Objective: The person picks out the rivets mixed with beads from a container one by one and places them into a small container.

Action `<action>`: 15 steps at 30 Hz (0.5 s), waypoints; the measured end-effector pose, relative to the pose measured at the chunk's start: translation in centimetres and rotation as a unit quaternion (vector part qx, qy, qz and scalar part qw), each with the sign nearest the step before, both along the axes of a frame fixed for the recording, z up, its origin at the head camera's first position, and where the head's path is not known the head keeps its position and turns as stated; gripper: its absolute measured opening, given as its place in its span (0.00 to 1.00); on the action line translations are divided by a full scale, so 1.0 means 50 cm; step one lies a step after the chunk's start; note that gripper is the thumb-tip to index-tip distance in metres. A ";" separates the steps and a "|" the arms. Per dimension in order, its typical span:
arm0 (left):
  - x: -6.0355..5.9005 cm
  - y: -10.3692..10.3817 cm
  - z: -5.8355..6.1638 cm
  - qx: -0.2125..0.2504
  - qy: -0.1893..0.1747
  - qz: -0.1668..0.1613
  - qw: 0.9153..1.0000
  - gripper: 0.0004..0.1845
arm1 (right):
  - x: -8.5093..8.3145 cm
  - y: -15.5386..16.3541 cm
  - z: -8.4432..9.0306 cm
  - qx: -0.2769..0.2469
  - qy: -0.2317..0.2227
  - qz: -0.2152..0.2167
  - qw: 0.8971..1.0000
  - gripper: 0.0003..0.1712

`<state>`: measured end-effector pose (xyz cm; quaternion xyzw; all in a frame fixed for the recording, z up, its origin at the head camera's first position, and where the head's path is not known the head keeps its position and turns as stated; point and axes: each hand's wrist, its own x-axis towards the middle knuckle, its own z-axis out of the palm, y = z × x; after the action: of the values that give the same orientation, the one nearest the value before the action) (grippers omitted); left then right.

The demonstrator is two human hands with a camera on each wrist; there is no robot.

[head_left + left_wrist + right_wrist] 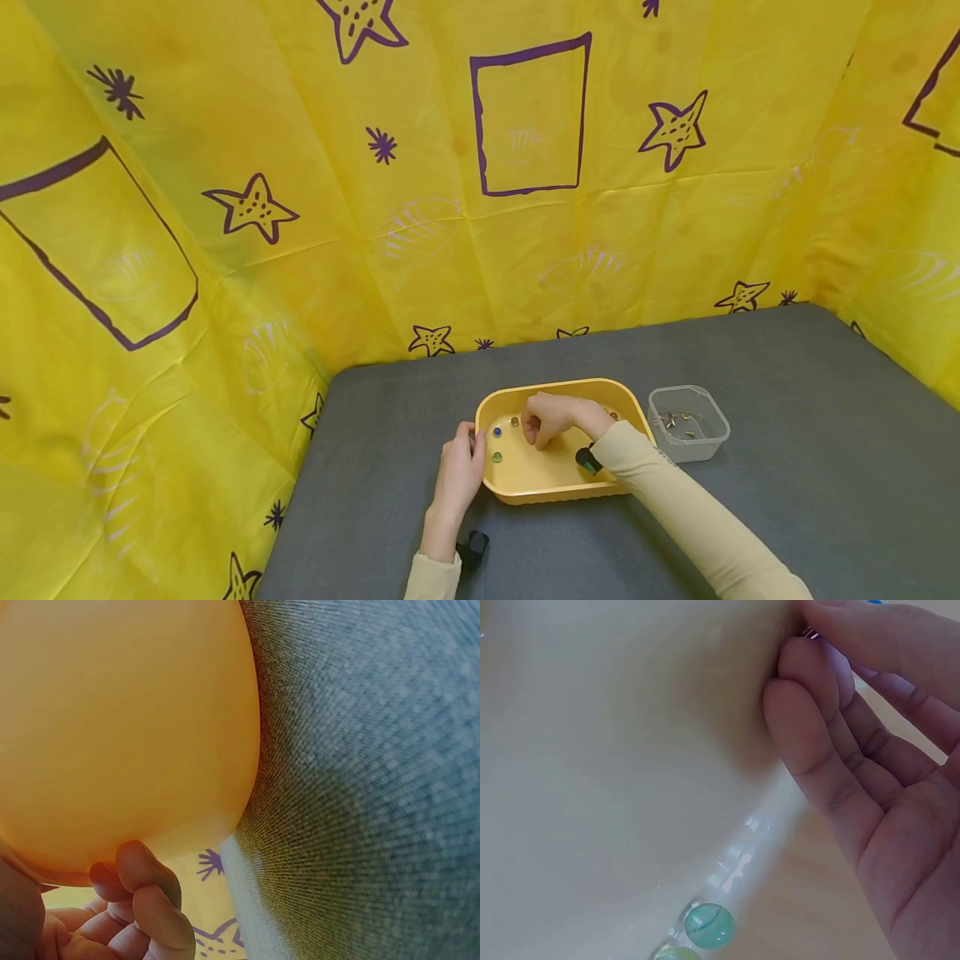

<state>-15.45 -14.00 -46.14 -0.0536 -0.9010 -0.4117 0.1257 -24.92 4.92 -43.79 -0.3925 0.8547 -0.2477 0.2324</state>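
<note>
Item 1, writing: I read no brand, label or lettering on anything in view.

Item 2, right hand (551, 419): I log it inside the yellow tray (525, 483), fingers (810, 742) bent down with the tips drawn together against the tray floor. A small glint shows at the fingertips in the right wrist view; whether they pinch something there I cannot tell.

Item 3, left hand (459, 475): fingers (146, 889) curled against the tray's outer left wall, touching it just under the rim.

Item 4, marbles: a blue one (497, 432) and a green one (497, 457) lie on the tray floor just left of the right hand; a brownish one (514, 422) sits beside its knuckles. The right wrist view shows a pale green marble (709, 925) where the floor meets the wall.

Item 5, clear plastic tub (687, 423): just right of the tray, holding several small metallic pieces.

Item 6, grey surface (787, 483): carries tray and tub.

Item 7, yellow cloth (525, 208): purple stars and rectangles, hung behind and to both sides.
</note>
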 end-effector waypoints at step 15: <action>0.001 0.001 0.002 0.000 -0.010 0.005 1.000 0.09 | 0.000 0.000 0.003 0.019 -0.003 0.005 1.000 0.05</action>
<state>-15.42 -13.96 -46.03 -0.0453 -0.9027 -0.4112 0.1184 -24.94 4.90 -43.65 -0.3913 0.8569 -0.2310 0.2436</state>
